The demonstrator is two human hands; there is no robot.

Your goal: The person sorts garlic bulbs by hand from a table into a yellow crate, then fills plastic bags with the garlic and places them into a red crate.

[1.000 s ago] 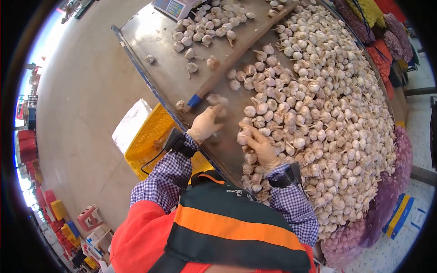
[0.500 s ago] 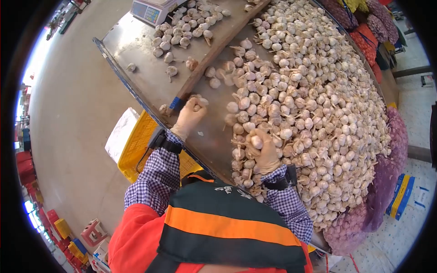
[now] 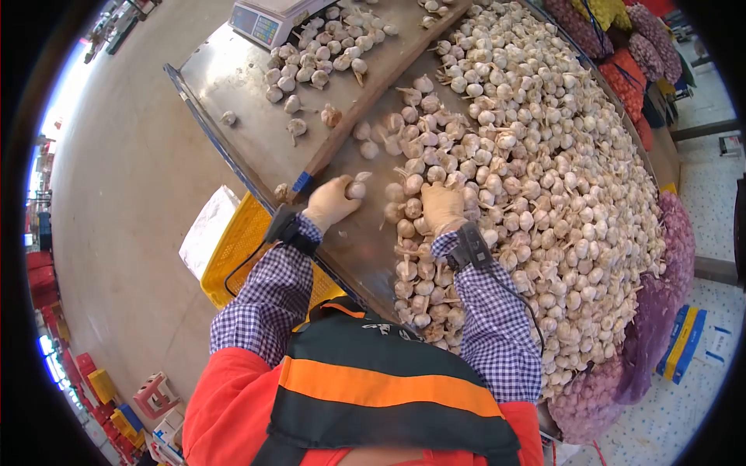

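- Clutching a pale, rounded garlic bulb point(image 3: 356, 190) in the curled left hand point(image 3: 330, 203), over the counter point(image 3: 359, 252).
- Reaching with the right hand point(image 3: 443, 208), of unclear grip, into the garlic pile point(image 3: 571, 202), off-white, purple-tinged, with dry stems.

Both arms reach forward, roughly parallel; left hand point(image 3: 332, 203) palm inward, fingers curled; right hand point(image 3: 443, 206) back up, fingers pointing down; dark bands on both wrists.
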